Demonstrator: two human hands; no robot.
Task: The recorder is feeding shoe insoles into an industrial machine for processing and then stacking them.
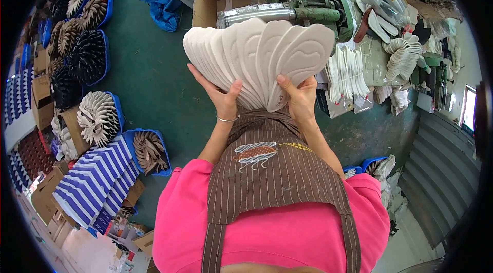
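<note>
- Green-painted floor (154, 62) stretches out beneath and to the left of the fanned stack of off-white, stitched insoles (257, 57), the landmark for what follows.
- Far left of the fan and nearer the wearer: stacked blue-and-white striped boxes (92, 180).
- Left of the fan: a row of blue plastic bins (120, 111) holding swirled piles of black, brown and whitish pieces.
- Just beyond the fan's left part: an open brown cardboard box (206, 3).
- At the fan's lower left: the left hand (224, 101), partly spread and curved around the stack's edge, supporting it.
- Between both hands: the fan itself, its narrow ends converging toward the striped brown apron (280, 170), rounded ends spread away.
- At the fan's lower right: the right hand (302, 99), half closed, thumb pressing the frontmost insole; its other fingers are mostly hidden.
- Right of the fan: a tied bundle of white insoles (345, 75).
- Far right of the fan: grey corrugated panels (444, 180).
</note>
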